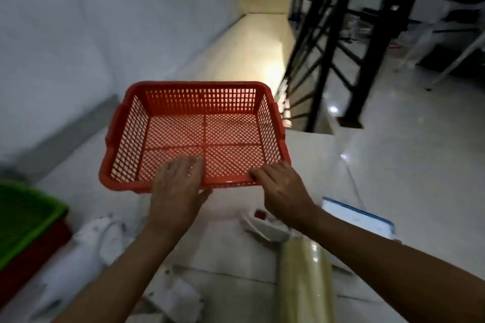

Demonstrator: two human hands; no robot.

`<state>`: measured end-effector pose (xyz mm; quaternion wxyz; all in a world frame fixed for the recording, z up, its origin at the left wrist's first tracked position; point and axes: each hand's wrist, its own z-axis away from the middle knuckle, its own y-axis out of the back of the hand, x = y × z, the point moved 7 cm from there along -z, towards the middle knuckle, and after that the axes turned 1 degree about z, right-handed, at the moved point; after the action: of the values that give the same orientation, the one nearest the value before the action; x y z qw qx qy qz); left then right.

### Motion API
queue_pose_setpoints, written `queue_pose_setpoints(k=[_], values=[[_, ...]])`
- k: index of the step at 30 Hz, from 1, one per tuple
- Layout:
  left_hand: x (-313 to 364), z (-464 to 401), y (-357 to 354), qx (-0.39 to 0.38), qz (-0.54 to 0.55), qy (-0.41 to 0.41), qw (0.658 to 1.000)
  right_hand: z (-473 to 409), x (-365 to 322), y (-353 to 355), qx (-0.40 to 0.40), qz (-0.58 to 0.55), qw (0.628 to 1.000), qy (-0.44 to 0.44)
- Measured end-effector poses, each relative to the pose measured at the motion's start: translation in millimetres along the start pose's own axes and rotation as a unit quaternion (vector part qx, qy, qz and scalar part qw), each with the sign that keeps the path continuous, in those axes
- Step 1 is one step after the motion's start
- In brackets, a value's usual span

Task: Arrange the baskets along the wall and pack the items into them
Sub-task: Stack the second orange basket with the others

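Black metal rack (338,42) — white wall (78,21).

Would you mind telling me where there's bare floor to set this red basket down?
Bare floor runs along the wall, beyond the green basket and under the red basket both hands grip. It is crowded nearer the person: white bags, a film roll and a blue-edged box.

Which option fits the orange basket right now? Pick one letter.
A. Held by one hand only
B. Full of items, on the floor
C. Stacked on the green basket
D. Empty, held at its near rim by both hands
D: the orange basket shows only bare mesh inside, and the left hand and right hand both grip its near rim.
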<state>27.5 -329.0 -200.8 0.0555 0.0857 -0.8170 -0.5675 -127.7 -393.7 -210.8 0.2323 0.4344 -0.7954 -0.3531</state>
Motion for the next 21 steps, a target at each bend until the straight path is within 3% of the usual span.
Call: queue_pose_setpoints(k=[2, 5, 11, 16, 21], values=[[-42, 19, 11, -0.058, -0.023, 0.051, 0.997, -23, -36, -4, 0.021, -0.023, 0.998, 0.059], [-99, 53, 32, -0.084, -0.070, 0.094, 0.990, -56, -90, -11, 0.041, -0.050, 0.991, 0.120], [-205, 157, 110, -0.058, -0.167, 0.181, 0.967, -121, -230, -14, 0.092, -0.136, 0.952, 0.257], [-278, 290, 160, -0.116, -0.202, 0.349, 0.908, -150, -379, 0, 0.077, -0.187, 0.905, 0.375], [-300, 423, 171, -0.135, -0.184, 0.493, 0.840, -120, -512, 3, 0.025, -0.237, 0.872, 0.427]])
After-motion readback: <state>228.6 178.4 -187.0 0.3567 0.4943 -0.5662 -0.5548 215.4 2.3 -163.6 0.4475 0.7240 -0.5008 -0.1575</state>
